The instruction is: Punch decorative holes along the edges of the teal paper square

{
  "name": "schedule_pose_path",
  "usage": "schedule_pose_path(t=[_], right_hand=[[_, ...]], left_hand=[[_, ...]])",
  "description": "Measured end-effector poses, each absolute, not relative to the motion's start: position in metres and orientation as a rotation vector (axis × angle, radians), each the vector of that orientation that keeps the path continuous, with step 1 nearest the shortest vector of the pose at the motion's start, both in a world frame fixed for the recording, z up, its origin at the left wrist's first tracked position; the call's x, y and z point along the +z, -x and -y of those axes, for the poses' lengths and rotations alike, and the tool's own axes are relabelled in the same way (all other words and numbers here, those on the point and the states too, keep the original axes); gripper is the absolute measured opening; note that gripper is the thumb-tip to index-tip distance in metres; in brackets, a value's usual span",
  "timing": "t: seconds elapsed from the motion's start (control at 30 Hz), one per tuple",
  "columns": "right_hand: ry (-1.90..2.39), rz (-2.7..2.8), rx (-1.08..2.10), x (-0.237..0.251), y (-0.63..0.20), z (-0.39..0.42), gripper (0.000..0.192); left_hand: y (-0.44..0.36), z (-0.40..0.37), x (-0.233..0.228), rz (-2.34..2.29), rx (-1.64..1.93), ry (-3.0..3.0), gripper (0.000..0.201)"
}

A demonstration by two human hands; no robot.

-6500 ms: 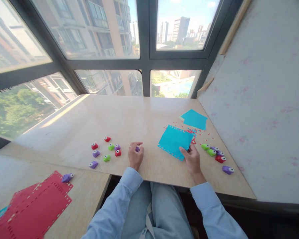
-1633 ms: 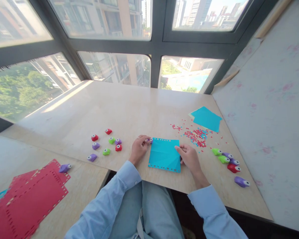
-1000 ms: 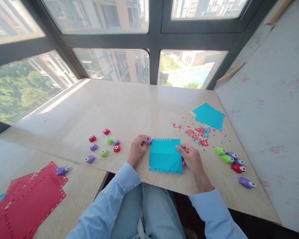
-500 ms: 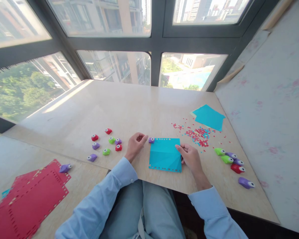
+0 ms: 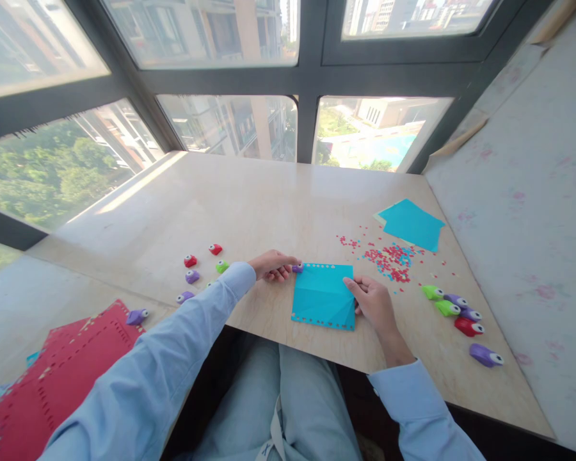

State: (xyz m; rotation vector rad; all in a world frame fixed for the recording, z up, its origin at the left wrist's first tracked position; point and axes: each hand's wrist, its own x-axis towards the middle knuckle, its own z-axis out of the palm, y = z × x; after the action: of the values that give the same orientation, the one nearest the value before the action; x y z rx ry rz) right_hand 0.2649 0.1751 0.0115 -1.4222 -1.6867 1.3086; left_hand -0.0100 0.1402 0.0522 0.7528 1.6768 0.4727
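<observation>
Near the bench (image 5: 249,211) front edge, right hand (image 5: 375,306) pinches blue paper (image 5: 322,298); left hand (image 5: 274,265) touches purple punch (image 5: 297,268) at paper's far-left corner, fingers half-curled, grip undetermined.

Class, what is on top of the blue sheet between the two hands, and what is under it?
The right hand has its thumb on the blue sheet; its fingers are partly hidden beneath the edge. A purple punch sits at the upper left corner. Anything else underneath is covered.

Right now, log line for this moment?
left hand: fingertip at small purple plastic punch | right hand: pinching creased turquoise paper sheet | punch: at sheet's far left corner
</observation>
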Motion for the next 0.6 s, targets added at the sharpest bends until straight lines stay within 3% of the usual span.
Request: schedule_pose_path(t=[0.6], right_hand=[[1.429,1.722,1.281,0.008,-0.267,-0.175,0.057]], left_hand=[[-0.003,-0.140,0.053,-1.647,0.692,-0.600,0.023]])
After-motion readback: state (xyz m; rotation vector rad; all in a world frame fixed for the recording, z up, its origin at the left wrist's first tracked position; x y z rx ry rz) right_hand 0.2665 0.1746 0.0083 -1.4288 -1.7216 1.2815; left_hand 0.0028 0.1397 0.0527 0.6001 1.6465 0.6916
